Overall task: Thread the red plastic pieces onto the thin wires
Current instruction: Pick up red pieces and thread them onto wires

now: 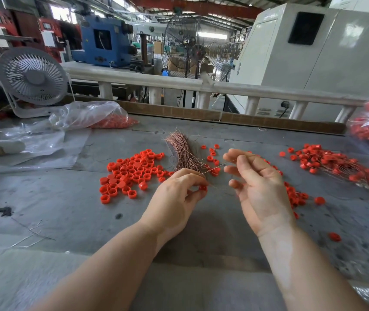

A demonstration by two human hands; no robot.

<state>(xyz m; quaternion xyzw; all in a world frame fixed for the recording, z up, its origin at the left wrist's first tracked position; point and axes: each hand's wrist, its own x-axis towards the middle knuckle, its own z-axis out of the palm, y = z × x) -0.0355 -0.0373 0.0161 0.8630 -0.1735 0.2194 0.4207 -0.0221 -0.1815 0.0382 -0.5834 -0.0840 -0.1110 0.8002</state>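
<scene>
Midway, both hands work one thin wire [218,167] above the grey tabletop [66,209]
Left hand [176,198] pinches a ribbed red cap [202,188]; right hand [255,178] pinches the wire; loose caps [129,173] lie left of the coppery wire bundle [182,151].

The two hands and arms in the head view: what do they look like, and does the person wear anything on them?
The left hand and the right hand are both bare: no gloves, rings, watch or bracelet show. Both forearms are uncovered up to the bottom edge of the picture, with no sleeve in view. The fingernails look short and unpainted.
</scene>
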